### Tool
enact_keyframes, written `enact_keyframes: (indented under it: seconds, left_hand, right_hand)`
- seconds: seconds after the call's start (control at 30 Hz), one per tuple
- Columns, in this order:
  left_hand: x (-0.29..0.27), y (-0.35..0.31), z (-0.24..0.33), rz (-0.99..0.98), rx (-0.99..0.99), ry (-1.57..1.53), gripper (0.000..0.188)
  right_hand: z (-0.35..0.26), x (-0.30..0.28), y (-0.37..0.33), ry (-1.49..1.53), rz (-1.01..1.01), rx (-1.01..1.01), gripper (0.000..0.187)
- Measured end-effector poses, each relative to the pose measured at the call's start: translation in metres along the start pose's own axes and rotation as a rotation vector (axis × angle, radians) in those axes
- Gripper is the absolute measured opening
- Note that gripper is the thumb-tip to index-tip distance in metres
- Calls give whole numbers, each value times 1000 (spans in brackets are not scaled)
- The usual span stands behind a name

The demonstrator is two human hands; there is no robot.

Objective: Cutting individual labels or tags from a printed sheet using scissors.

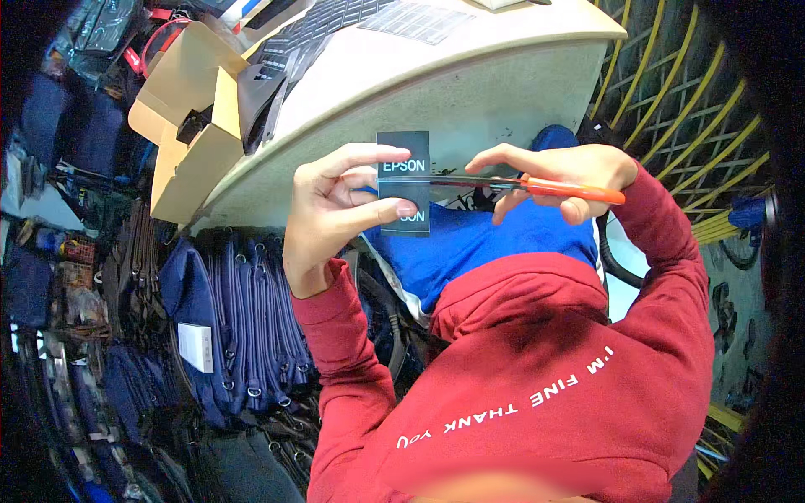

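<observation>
Table, hands half-closed on label, scissors

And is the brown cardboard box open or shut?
Open: the brown cardboard box has its flaps spread, with something black showing in its opening.

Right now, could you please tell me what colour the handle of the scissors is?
The scissors' handle is orange, seen best in the head view.

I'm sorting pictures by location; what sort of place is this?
Probably a small workshop, perhaps for straps or bags: many navy straps with metal rings are bunched beside a worktable, and orange-handled scissors are at a black printed strip.
</observation>
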State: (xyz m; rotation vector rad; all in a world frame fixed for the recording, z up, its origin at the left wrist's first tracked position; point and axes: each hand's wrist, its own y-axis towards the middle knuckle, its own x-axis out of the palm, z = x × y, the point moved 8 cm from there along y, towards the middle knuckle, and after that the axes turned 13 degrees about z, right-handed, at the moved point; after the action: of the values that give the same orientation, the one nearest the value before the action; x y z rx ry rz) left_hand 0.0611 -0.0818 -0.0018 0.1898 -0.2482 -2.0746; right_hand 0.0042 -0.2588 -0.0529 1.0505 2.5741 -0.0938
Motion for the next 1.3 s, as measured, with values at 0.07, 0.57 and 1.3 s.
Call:
enact_keyframes:
  seconds: [0.07, 0.57, 1.3]
  left_hand:
    - [1, 0, 0, -5, -4, 2, 46]
    - [0, 1, -5, -18, -7, 3, 46]
    - [2, 1, -3, -15, -8, 12, 47]
  right_hand:
    - [-2, 0, 0, 5, -9, -6, 97]
    - [-3, 3, 4, 59, 21, 143, 124]
    - [-1, 2, 4, 32, 53, 101, 121]
